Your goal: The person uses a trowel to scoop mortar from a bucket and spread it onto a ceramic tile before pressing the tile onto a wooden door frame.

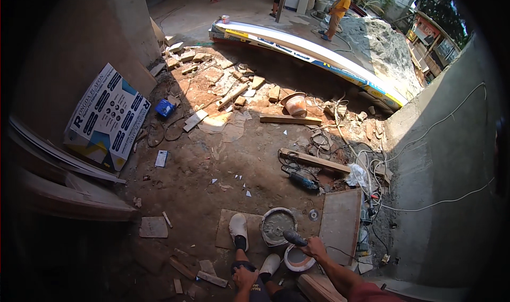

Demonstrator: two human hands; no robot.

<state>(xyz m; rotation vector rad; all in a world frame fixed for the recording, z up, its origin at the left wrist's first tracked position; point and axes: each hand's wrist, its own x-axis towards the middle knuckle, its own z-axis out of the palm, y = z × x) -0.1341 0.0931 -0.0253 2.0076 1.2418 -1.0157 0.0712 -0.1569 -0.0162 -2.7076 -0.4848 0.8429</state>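
My right hand (315,248) is wrapped round a dark grey trowel (295,238), its rounded end pointing left. The trowel is over the gap between two buckets. The farther bucket (262,237) holds wet grey cement mix (277,224). A smaller white bucket (287,261) sits just below my right hand, with greyish-brown contents partly showing. My left hand (245,276) rests on my knee, fingers draped over it, with no tool visible in it. My feet, in pale shoes (238,231), are beside the buckets, one on a flat brown board (225,233).
A corded power tool (302,180) lies near wooden beams (314,160) and tangled cables (366,166). A flat panel (340,217) is right of the buckets. Rubble and an orange-brown bucket (295,104) lie ahead, before long stacked panels (313,58). A person (338,13) stands beyond.
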